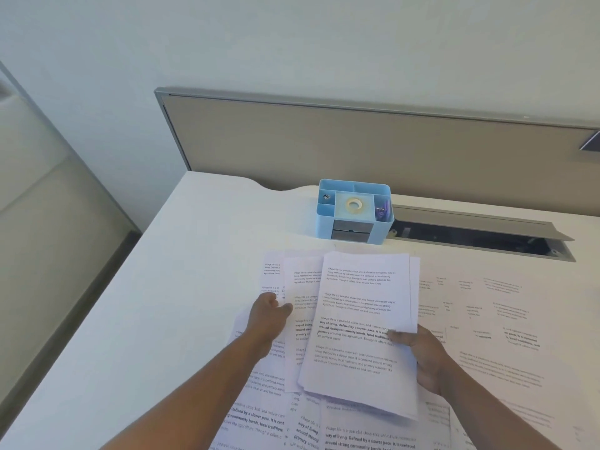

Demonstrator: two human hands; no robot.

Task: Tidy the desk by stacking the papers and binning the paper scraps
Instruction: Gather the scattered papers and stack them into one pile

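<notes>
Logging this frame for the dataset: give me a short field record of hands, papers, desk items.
left hand: pinches a sheet's left edge
right hand: grips the stack, thumb on top
stack: fanned, uneven, lifted over the desk
loose sheets: spread flat on desk
organizer: blue, behind papers, tape roll inside
scraps: none seen

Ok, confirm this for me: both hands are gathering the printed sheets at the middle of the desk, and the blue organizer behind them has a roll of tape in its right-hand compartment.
Not quite. The head view shows the roll of tape in the centre compartment of the blue organizer, not the right-hand one, which holds something purple. The rest stands: the left hand and the right hand are gathering the printed sheets at the middle of the desk.
</notes>
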